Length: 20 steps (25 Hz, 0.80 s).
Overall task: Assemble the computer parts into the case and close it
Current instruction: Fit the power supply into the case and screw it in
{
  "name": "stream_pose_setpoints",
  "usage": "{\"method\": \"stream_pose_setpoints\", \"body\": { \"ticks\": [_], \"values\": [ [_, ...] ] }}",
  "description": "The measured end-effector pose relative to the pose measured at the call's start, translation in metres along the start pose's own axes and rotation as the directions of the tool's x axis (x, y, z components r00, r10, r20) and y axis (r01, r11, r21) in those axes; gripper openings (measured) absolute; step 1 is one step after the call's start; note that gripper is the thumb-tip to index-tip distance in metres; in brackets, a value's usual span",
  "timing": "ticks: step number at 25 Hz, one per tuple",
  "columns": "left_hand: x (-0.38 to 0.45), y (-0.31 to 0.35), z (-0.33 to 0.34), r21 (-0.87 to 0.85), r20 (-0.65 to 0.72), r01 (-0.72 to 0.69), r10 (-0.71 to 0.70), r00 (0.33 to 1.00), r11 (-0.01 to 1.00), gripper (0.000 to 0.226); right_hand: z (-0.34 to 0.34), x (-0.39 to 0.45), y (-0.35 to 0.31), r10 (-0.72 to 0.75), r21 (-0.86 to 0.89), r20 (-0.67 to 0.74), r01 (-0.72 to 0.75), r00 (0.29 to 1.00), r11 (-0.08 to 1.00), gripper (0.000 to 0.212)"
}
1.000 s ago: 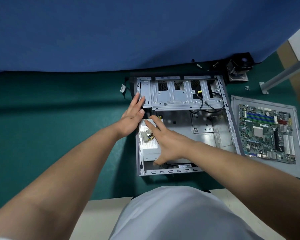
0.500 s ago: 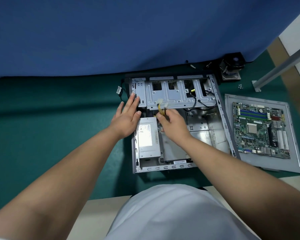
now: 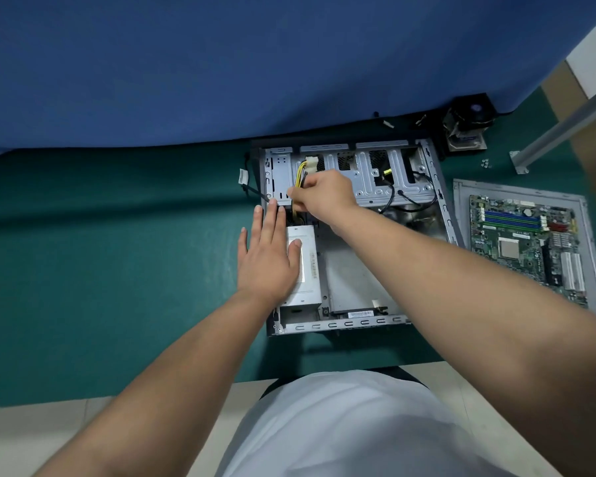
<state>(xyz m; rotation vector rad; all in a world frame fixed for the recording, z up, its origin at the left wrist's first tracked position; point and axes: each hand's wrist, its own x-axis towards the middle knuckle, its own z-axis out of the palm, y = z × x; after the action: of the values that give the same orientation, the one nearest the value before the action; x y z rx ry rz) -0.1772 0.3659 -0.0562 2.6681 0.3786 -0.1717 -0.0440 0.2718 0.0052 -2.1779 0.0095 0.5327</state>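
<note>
At 9 o'clock of the open case (image 3: 338, 326), the left hand (image 3: 267, 258) lies flat, fingers straight, on the heavy, rigid power supply (image 3: 305, 266). At 12 o'clock of it, the right hand (image 3: 324, 194) pinches the flexible cable bundle (image 3: 300, 175); better to hold it near the white connector (image 3: 311, 165). The fragile motherboard (image 3: 527, 244) waits at 3 o'clock.

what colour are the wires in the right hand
Mostly yellow, with some black, ending in a white plug; the wires show best in the head view, held by the right hand.

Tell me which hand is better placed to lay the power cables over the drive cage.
The right hand: it already grips the yellow cable bundle above the drive cage. The left hand lies flat on the power supply.
</note>
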Motion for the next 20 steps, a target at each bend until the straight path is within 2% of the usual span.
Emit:
{"method": "stream_pose_setpoints", "body": {
  "ticks": [2, 3, 7, 13, 15, 18, 20],
  "values": [
    [0.000, 0.001, 0.000, 0.016, -0.011, -0.004, 0.004, 1.000, 1.000, 0.063, 0.003, 0.005, -0.007, 0.089, 0.140, 0.005, -0.088, 0.996, 0.986, 0.034],
    [0.001, 0.002, -0.001, 0.015, -0.014, -0.007, 0.007, 1.000, 1.000, 0.062, 0.002, 0.008, -0.009, 0.120, 0.151, -0.002, -0.118, 0.993, 0.981, 0.028],
    [0.000, 0.003, -0.001, 0.001, -0.024, -0.002, 0.002, 1.000, 1.000, 0.063, -0.001, 0.014, -0.011, 0.174, 0.031, -0.042, -0.173, 0.984, 0.984, 0.021],
    [0.003, 0.002, 0.000, 0.004, -0.032, -0.014, 0.014, 0.999, 1.000, 0.063, -0.001, 0.014, -0.006, 0.166, -0.014, -0.035, -0.167, 0.985, 0.986, 0.017],
    [0.003, 0.001, 0.001, 0.001, -0.040, -0.018, 0.018, 0.999, 1.000, 0.063, -0.001, 0.015, -0.002, 0.175, 0.056, -0.030, -0.173, 0.984, 0.983, 0.017],
    [0.003, 0.000, 0.002, 0.000, -0.048, -0.017, 0.017, 0.999, 1.000, 0.063, 0.003, 0.014, 0.005, 0.268, 0.295, -0.043, -0.244, 0.962, 0.924, 0.015],
    [0.003, -0.001, 0.002, -0.008, -0.047, -0.027, 0.026, 0.999, 1.000, 0.063, 0.002, 0.010, 0.012, 0.259, 0.361, -0.043, -0.227, 0.965, 0.904, 0.015]
  ]
}}
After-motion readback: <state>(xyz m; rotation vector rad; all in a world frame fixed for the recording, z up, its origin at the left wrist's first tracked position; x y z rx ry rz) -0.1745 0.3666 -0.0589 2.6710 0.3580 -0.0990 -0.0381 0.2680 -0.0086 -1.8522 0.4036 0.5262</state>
